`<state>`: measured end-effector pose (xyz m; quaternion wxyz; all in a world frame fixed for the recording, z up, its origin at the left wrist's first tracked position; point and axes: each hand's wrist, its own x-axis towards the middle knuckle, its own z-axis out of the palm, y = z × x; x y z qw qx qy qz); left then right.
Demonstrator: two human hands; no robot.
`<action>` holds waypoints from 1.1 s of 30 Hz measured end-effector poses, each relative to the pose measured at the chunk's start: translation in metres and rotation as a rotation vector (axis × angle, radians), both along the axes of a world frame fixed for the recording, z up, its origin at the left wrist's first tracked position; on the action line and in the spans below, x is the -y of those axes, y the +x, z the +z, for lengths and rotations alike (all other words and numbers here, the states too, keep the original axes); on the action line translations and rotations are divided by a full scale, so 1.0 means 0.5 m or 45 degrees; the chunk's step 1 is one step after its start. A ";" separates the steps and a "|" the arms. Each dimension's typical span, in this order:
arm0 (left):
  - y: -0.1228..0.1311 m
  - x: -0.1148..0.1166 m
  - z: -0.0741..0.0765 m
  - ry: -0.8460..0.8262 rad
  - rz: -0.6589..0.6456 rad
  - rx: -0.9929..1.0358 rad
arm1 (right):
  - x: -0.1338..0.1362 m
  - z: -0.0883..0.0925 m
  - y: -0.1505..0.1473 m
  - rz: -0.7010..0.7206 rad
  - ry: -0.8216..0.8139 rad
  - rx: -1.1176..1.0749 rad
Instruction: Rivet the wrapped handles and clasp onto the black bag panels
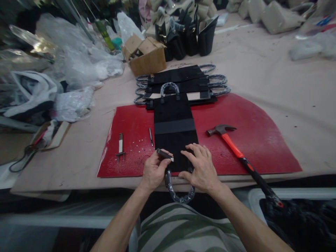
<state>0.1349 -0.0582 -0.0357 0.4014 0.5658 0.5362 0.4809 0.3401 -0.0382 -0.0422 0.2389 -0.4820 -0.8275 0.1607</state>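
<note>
A long black bag panel [173,126] lies flat down the middle of a red mat [252,140], with a plastic-wrapped handle at each end. My left hand [154,170] pinches a small dark tool [165,154] with a pale tip at the panel's near left corner. My right hand [200,168] lies flat on the panel's near end, fingers spread. The near handle [181,196] hangs over the table edge between my wrists.
A hammer [240,154] with an orange and black handle lies on the mat's right side. A pronged punch [120,147] and a thin awl [151,137] lie left of the panel. More black panels [181,82] are stacked behind. A cardboard box [145,57], black bags [189,35] and plastic wrap [73,56] sit beyond.
</note>
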 end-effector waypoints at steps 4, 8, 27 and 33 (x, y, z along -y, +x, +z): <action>0.005 0.002 -0.004 0.084 -0.017 -0.080 | -0.001 0.002 -0.001 -0.001 -0.001 -0.002; 0.009 0.003 -0.007 0.243 -0.083 -0.293 | -0.001 0.004 -0.001 -0.003 0.005 -0.015; 0.036 0.011 -0.034 0.560 -0.052 -0.701 | -0.006 0.026 0.162 -0.316 0.271 -0.094; 0.037 0.007 -0.040 0.511 -0.052 -0.594 | -0.007 0.037 0.254 -0.665 -0.083 0.588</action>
